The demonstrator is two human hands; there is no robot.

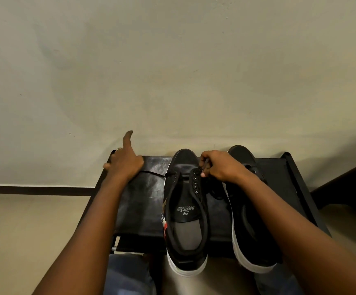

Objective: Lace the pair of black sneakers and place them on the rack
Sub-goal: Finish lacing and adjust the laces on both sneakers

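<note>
**Lacing the first sneaker on the rack top**

Threading is under way at the toe-end eyelets of the left sneaker [185, 211], which stands toes-to-wall on the black rack [143, 209], its heel overhanging the near edge. The second sneaker [249, 226] stands just beside it on the right, partly hidden by your forearm. Your right hand [219, 166] has its grip pressed together on one end of the black lace [153, 173] at the right eyelet row. Your left hand [124, 162] draws the other end out sideways; the lace runs taut into that hand, but whether the fingers pinch it cannot be told, and the forefinger points up at the wall.

Expect the lace to behave as a limp, light cord: it will slacken and slide back through the eyelets unless kept under tension, so take it near the stiff tip for threading. The sneaker itself looks light, with a soft upper and firm white sole; hold it by the heel collar or sole edge when repositioning.
</note>
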